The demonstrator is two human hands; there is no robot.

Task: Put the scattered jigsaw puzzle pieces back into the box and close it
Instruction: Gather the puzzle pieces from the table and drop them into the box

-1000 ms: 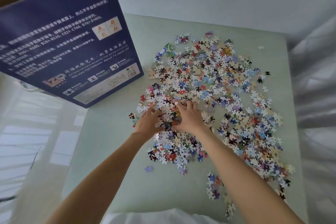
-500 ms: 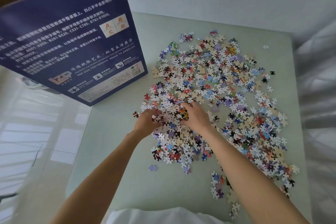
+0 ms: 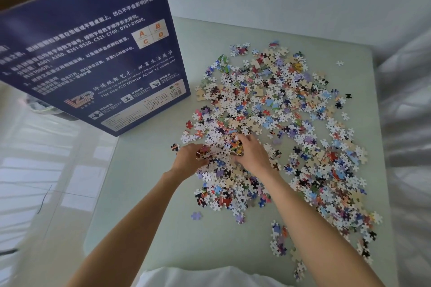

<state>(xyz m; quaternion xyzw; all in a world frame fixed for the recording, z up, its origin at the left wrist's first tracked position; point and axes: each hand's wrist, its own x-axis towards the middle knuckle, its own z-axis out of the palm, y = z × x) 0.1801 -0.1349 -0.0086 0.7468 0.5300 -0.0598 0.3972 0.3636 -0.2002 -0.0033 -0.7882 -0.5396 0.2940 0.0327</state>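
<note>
Across the pale green flat surface [image 3: 144, 205], a wide scatter of small multicoloured cardboard jigsaw puzzle pieces [image 3: 291, 123] is spread from the centre out toward 1 and 5 o'clock. At 10 o'clock, a large dark blue cardboard box [image 3: 93, 58] printed with white text is seen tilted, its lower corner close to the surface edge; whether it touches cannot be told. Near the centre, at the heap's 9 o'clock edge, the left hand [image 3: 190, 158] is curled around a small clump of pieces. Just beside it, toward 3 o'clock, the right hand [image 3: 253, 155] is cupped over the heap, with a cluster of pieces gripped beneath bent fingers. A single lilac piece [image 3: 196, 215] is left apart at 6 o'clock.
</note>
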